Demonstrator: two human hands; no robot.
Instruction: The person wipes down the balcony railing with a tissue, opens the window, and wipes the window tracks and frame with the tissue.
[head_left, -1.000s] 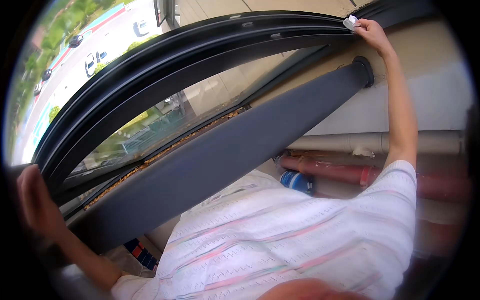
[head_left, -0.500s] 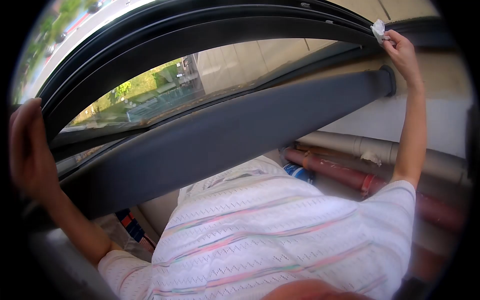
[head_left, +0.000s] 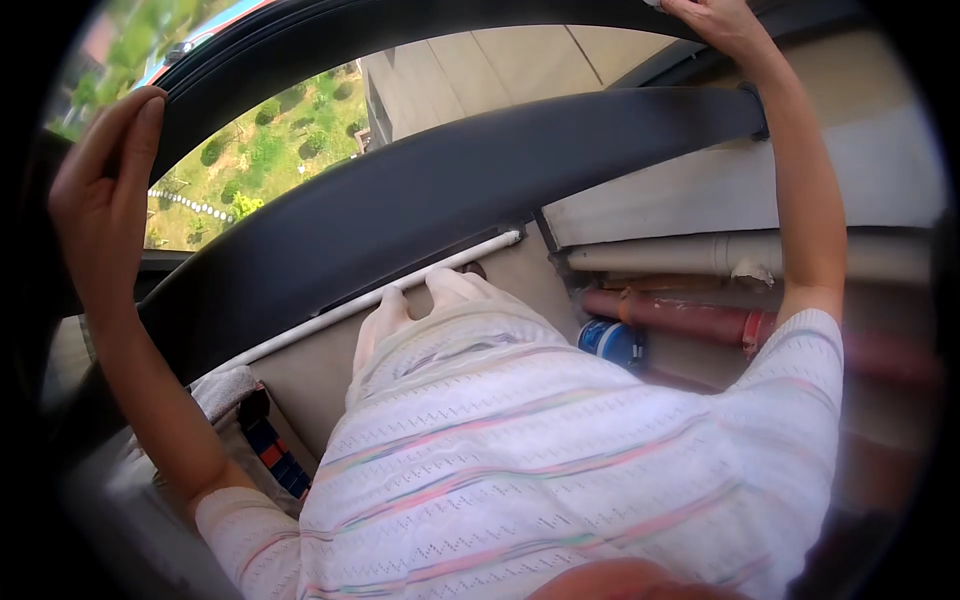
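Note:
A dark window frame arches across the top of the view. At its left end is my left hand, fingers curled and closed against the frame's edge. My right hand is at the far end, partly cut off by the top of the view. A small white edge of a crumpled tissue shows at its closed fingertips, beside the frame; most of the tissue is out of view. Below the frame, a wide dark-grey sill or rail runs between my two arms.
Greenery lies far below, beyond the opening. A white pipe runs low along the wall in front of me. To the right are a beige pipe, a dark-red pipe and a blue bucket. A grey cloth lies lower left.
The view has tipped downward, so the frame and my right hand sit higher in it. The tissue has mostly left the view. My left hand stays at the frame's left end.

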